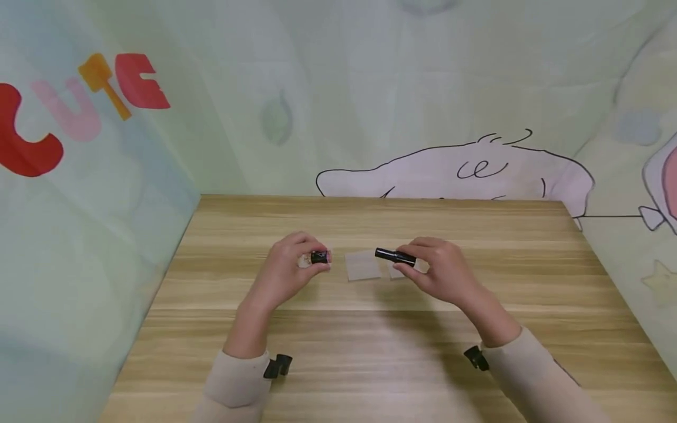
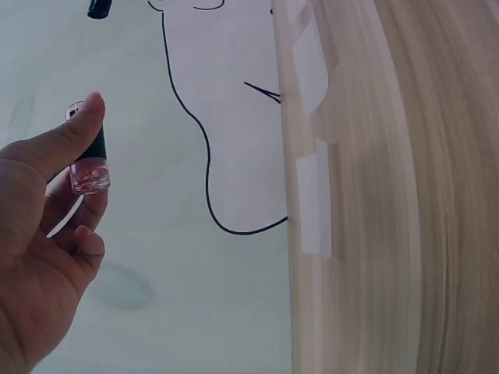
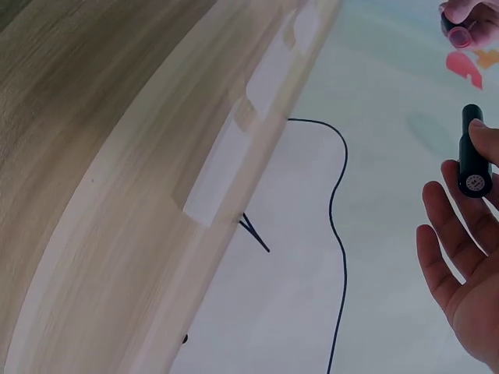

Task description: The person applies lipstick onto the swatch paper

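Observation:
My left hand point(image 1: 288, 264) pinches a short cylinder point(image 1: 320, 257) between thumb and fingers, above the wooden table. In the left wrist view this cylinder point(image 2: 92, 156) has a black middle and a clear end with pinkish red in it. My right hand point(image 1: 439, 267) grips a black lipstick-like tube point(image 1: 394, 256), its narrower end pointing left. A round pale label marks the wide end of the tube point(image 3: 473, 160) in the right wrist view. The two held things are apart. Between and below the hands lie two pale flat squares point(image 1: 362, 265), the right one partly hidden.
A wood-grain table point(image 1: 359, 364) spreads under both arms. Behind it hangs a pale printed cloth point(image 1: 222, 117) with a cartoon outline and coloured letters. Each sleeve cuff carries a black clip-like piece point(image 1: 278, 366).

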Demonstrator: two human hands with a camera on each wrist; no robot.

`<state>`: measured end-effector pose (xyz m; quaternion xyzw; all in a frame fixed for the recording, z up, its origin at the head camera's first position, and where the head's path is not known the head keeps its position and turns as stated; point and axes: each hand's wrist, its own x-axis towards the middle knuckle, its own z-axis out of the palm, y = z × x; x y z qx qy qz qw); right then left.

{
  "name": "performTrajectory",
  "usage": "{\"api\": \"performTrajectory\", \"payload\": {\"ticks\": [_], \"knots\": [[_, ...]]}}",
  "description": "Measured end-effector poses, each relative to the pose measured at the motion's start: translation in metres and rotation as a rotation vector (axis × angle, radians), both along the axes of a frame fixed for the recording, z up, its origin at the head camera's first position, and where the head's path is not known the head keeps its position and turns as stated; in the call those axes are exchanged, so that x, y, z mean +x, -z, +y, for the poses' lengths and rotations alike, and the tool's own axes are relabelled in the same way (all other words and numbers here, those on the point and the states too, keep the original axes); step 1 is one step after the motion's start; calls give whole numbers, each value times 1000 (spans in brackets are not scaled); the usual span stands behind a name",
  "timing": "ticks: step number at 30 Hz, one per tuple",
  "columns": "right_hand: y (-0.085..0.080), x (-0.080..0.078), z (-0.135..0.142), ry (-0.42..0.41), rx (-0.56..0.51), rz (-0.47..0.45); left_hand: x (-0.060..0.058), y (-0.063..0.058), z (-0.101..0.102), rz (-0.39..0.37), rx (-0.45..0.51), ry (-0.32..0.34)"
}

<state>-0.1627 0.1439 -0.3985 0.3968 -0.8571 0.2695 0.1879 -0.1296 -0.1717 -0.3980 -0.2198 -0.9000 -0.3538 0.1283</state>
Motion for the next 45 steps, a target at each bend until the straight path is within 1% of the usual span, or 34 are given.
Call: {"api": "performTrajectory", "payload": {"ticks": [4,9,13,17,24,29,32,37,42,45], "knots": [[-1,1,-3,-11,-14,-12,1,2,2,-9,17,-19],[1,2,-5,-10,-61,-21,3,3,-1,-14,38,-39],[2,2,-7,-13,-108,-32,4,6,-6,-19,45,-84],[4,2,-8,-22,-162,-27,6,7,-12,-20,75,-125],[7,3,-11,-53,-264,-15,7,12,-19,-3,129,-111],[8,3,-13,-59,-329,-56,9,13,-22,9,150,-101],[8,4,-14,-62,-358,-79,10,15,-24,12,148,-113],[7,5,-17,-73,-380,-109,11,17,-28,14,135,-147],[7,6,-19,-77,-393,-142,13,20,-32,0,142,-151],[9,7,-21,-83,-401,-137,13,23,-35,4,145,-161]]}}
